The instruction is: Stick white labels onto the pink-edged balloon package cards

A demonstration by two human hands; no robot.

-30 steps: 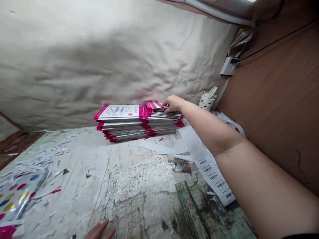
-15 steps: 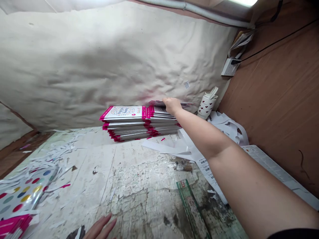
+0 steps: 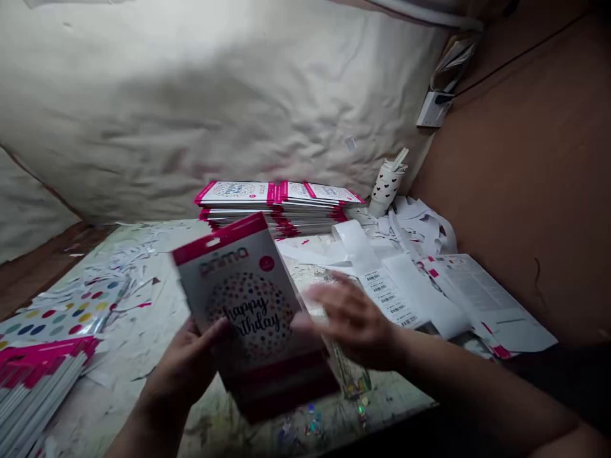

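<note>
Packet [image 3: 252, 312] with a magenta header and a "happy birthday" front sits tilted in your left hand [image 3: 184, 362], above the bench [image 3: 138, 346] and in front of you. Your left fingers [image 3: 210, 334] are clamped on its lower side, with the thumb lying across the face. Your right hand [image 3: 353, 321] is blurred at the packet's right edge, its fingers spread apart and not closed on anything; you cannot tell whether they touch it.

Behind the packet, a clear glittery plastic sleeve [image 3: 348, 375] shows, partly hidden. Matching packets stand in two flat piles [image 3: 272, 207] side by side at the back of the bench, and another stack [image 3: 38, 401] lies at lower left. So one packet is in your hands and these piles remain in place; you cannot tell from this view which of them are finished.

Next to the lower-left stack lies a polka-dot foil sheet [image 3: 52, 321], with loose paper strips [image 3: 128, 267] scattered beyond it. To the right, a barcode label strip [image 3: 386, 292] and a printed sheet [image 3: 482, 299] spread across the bench near your right hand. Glitter specks [image 3: 310, 423] lie below the packet. A heart-patterned cup [image 3: 384, 187] stands in the back corner.
</note>
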